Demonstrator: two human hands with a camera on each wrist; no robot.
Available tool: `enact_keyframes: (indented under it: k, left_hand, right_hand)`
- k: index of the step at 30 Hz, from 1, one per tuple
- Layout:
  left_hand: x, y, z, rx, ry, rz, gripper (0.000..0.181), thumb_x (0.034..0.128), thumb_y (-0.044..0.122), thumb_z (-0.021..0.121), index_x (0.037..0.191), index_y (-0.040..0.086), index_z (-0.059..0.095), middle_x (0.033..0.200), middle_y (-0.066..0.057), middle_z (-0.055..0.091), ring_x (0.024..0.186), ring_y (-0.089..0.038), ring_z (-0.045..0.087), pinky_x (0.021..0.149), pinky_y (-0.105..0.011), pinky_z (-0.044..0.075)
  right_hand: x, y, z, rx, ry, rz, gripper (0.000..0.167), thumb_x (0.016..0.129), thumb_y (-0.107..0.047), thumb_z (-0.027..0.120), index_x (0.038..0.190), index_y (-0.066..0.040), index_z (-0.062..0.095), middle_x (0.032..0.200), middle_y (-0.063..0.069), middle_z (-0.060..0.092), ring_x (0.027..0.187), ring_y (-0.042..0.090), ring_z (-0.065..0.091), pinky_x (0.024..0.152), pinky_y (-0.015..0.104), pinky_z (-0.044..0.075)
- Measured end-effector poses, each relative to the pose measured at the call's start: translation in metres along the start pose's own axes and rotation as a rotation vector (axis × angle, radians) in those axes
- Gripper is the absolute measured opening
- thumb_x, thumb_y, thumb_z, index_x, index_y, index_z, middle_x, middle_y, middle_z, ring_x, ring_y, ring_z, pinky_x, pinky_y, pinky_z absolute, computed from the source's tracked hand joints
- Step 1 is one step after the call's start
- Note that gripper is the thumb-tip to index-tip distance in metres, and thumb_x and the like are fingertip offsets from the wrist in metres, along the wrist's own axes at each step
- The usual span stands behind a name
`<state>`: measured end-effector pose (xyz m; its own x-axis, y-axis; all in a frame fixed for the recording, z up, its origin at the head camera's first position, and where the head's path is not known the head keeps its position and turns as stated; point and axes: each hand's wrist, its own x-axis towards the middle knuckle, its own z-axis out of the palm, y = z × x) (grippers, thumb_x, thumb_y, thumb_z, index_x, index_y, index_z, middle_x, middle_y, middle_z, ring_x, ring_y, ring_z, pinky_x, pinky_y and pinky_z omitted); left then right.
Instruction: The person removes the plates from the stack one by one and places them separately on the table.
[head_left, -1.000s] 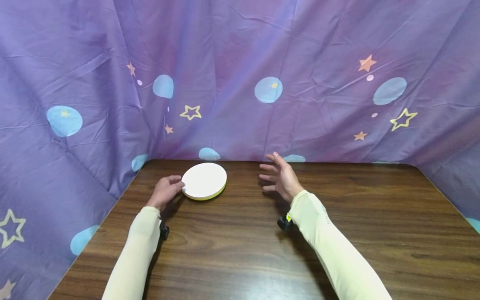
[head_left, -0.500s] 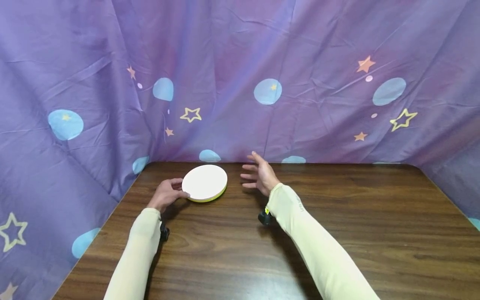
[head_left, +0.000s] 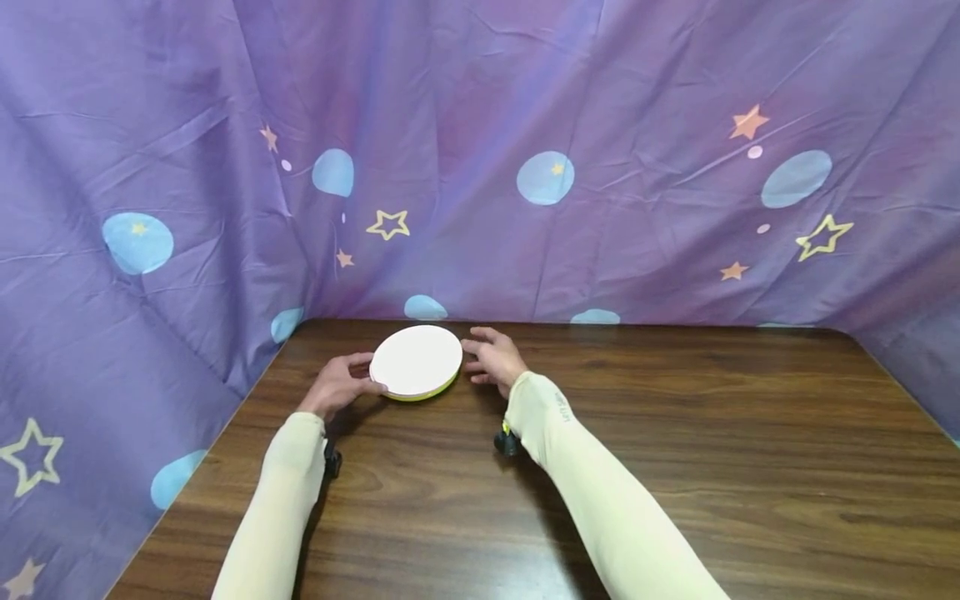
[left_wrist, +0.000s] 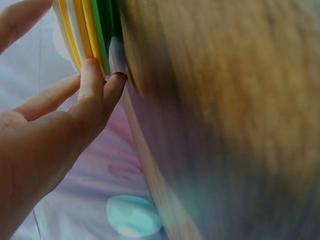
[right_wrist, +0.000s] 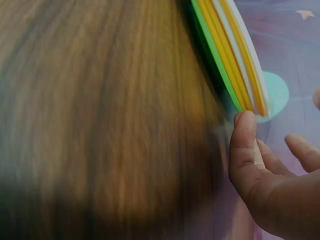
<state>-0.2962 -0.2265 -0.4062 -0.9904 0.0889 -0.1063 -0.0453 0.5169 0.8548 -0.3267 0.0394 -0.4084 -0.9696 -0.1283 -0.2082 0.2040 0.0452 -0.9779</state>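
A low stack of round plates [head_left: 416, 360], white on top, lies at the back left of the table. Both wrist views show its thin layered edge in yellow, white and green. My left hand [head_left: 337, 387] is at the stack's left side, thumb near the front rim and fingers along the side. In the left wrist view, fingertips of the left hand [left_wrist: 65, 120] touch the layered edge [left_wrist: 87, 30]. On the opposite side, my right hand [head_left: 497, 362] has its fingers spread beside the rim. The right wrist view shows one fingertip at the edge's lower end [right_wrist: 247, 97].
The brown wood-grain table [head_left: 675, 433] extends to the right and toward me. A purple curtain [head_left: 480, 167] with stars and blue circles hangs behind its back edge and along the left. Each wrist carries a small black camera [head_left: 507, 442].
My right hand has moved left from the middle of the table to the stack's right side. The left thumb has shifted along the near rim. The stack stays in place.
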Motion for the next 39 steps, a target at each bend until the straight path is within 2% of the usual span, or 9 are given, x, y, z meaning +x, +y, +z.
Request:
enact_keyframes:
  k: [3, 7, 13, 16, 18, 20, 22, 32, 39]
  left_hand:
    - [-0.001, -0.002, 0.0, -0.026, -0.019, 0.008, 0.075, 0.0795, 0.002, 0.074, 0.145, -0.013, 0.041, 0.138, -0.035, 0.055, 0.13, -0.041, 0.056, 0.091, -0.019, 0.052]
    - [-0.001, -0.003, 0.0, -0.055, -0.028, 0.033, 0.073, 0.0788, -0.003, 0.071, 0.144, -0.014, 0.041, 0.138, -0.037, 0.054, 0.131, -0.043, 0.055, 0.093, -0.02, 0.053]
    - [0.0, -0.002, 0.0, -0.044, -0.011, 0.034, 0.071, 0.0797, -0.003, 0.074, 0.143, -0.014, 0.043, 0.137, -0.036, 0.056, 0.129, -0.042, 0.056, 0.091, -0.019, 0.053]
    - [0.0, -0.002, 0.001, -0.033, -0.02, 0.035, 0.07, 0.08, -0.002, 0.074, 0.142, -0.014, 0.045, 0.135, -0.036, 0.057, 0.128, -0.041, 0.057, 0.086, -0.014, 0.051]
    - [0.0, -0.002, 0.002, -0.03, -0.027, 0.041, 0.07, 0.08, -0.001, 0.074, 0.142, -0.014, 0.045, 0.134, -0.036, 0.058, 0.126, -0.04, 0.058, 0.082, -0.012, 0.05]
    - [0.0, -0.002, 0.002, -0.028, -0.027, 0.047, 0.069, 0.0798, -0.001, 0.073, 0.142, -0.014, 0.045, 0.133, -0.036, 0.058, 0.125, -0.04, 0.059, 0.078, -0.01, 0.048]
    - [0.0, -0.002, 0.001, -0.026, -0.024, 0.047, 0.069, 0.0799, -0.001, 0.073, 0.142, -0.014, 0.045, 0.133, -0.037, 0.058, 0.125, -0.041, 0.059, 0.077, -0.009, 0.048]
    - [-0.001, -0.005, 0.0, 0.044, -0.02, 0.046, 0.066, 0.0834, 0.003, 0.072, 0.142, -0.013, 0.046, 0.132, -0.034, 0.06, 0.124, -0.04, 0.061, 0.078, -0.011, 0.047]
    - [0.0, -0.003, -0.001, 0.081, -0.006, 0.063, 0.064, 0.084, 0.006, 0.072, 0.14, -0.012, 0.049, 0.129, -0.033, 0.063, 0.12, -0.038, 0.063, 0.076, -0.009, 0.045]
  right_hand:
    - [0.002, 0.003, 0.01, -0.038, 0.008, 0.002, 0.057, 0.097, -0.017, 0.06, 0.15, -0.008, 0.044, 0.124, 0.018, 0.065, 0.078, 0.017, 0.063, 0.052, 0.021, 0.052]
    - [0.002, 0.004, 0.021, -0.085, 0.042, -0.023, 0.052, 0.094, -0.012, 0.063, 0.145, -0.008, 0.052, 0.103, 0.011, 0.063, 0.069, 0.013, 0.055, 0.051, 0.02, 0.049]
    - [-0.004, 0.005, 0.027, -0.241, 0.134, -0.091, 0.046, 0.087, -0.004, 0.067, 0.133, -0.006, 0.065, 0.125, 0.019, 0.068, 0.065, 0.016, 0.06, 0.057, 0.023, 0.053]
    - [-0.007, 0.006, 0.027, -0.327, 0.201, -0.096, 0.045, 0.081, -0.002, 0.07, 0.126, -0.01, 0.071, 0.128, 0.016, 0.07, 0.089, 0.02, 0.066, 0.081, 0.027, 0.056]
    - [-0.008, 0.007, 0.027, -0.349, 0.247, -0.094, 0.044, 0.078, -0.001, 0.072, 0.121, -0.012, 0.074, 0.128, 0.013, 0.07, 0.111, 0.023, 0.064, 0.098, 0.032, 0.052]
    - [-0.008, 0.008, 0.027, -0.345, 0.281, -0.092, 0.042, 0.076, -0.002, 0.074, 0.117, -0.013, 0.076, 0.131, 0.011, 0.069, 0.128, 0.025, 0.056, 0.109, 0.034, 0.045]
    - [-0.007, 0.008, 0.028, -0.34, 0.299, -0.096, 0.042, 0.076, -0.002, 0.075, 0.116, -0.014, 0.077, 0.132, 0.011, 0.069, 0.135, 0.028, 0.053, 0.114, 0.037, 0.042]
    - [-0.009, 0.007, 0.031, -0.402, 0.36, -0.129, 0.047, 0.071, -0.002, 0.074, 0.117, -0.015, 0.077, 0.127, 0.011, 0.071, 0.135, 0.035, 0.052, 0.116, 0.038, 0.041]
    - [-0.009, 0.002, 0.03, -0.384, 0.379, -0.123, 0.051, 0.068, 0.003, 0.064, 0.114, -0.014, 0.078, 0.128, 0.015, 0.07, 0.124, 0.034, 0.057, 0.103, 0.036, 0.049]
